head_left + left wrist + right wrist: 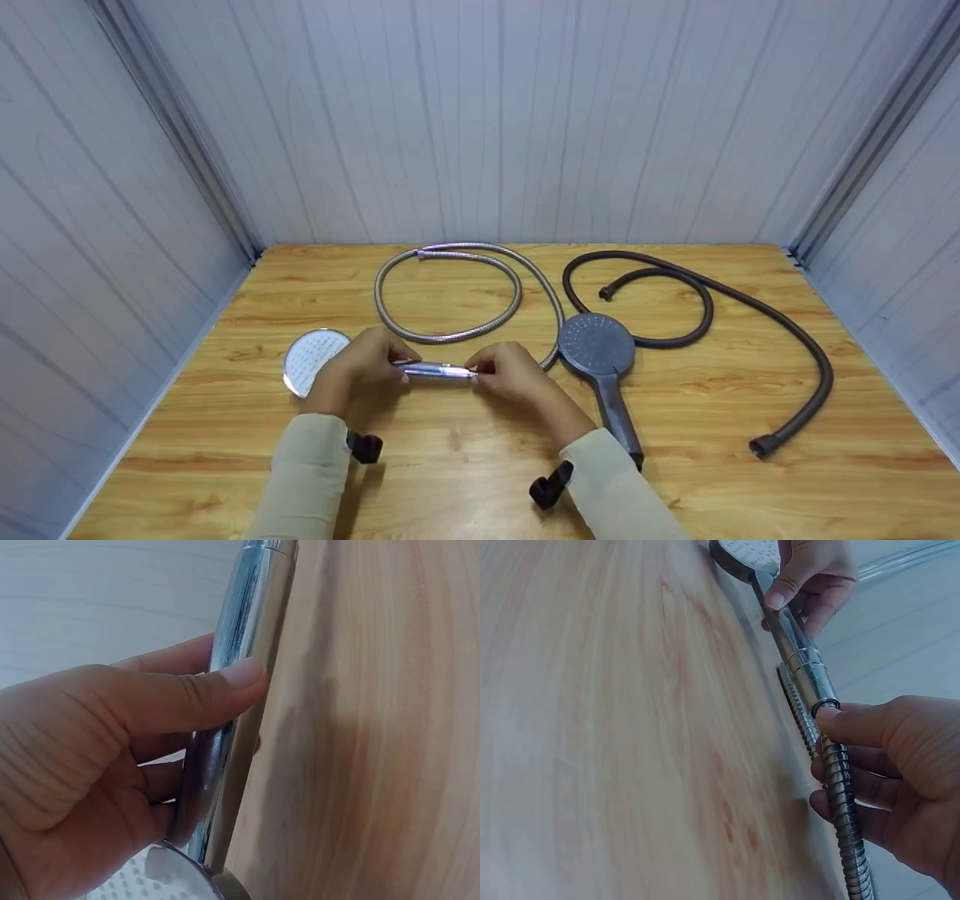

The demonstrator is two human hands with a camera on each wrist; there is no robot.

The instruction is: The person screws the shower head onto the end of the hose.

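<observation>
While left hand grips showerhead (chrome), right hand pinches metal hose.

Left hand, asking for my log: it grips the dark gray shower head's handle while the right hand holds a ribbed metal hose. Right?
Not the dark gray shower head: in the left wrist view, the left hand grips the chrome one's handle. The rest stands.

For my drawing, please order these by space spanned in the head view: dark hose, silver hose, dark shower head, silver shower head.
1. Dark hose
2. Silver hose
3. Dark shower head, silver shower head: unsure; left hand covers part of the latter.
</observation>
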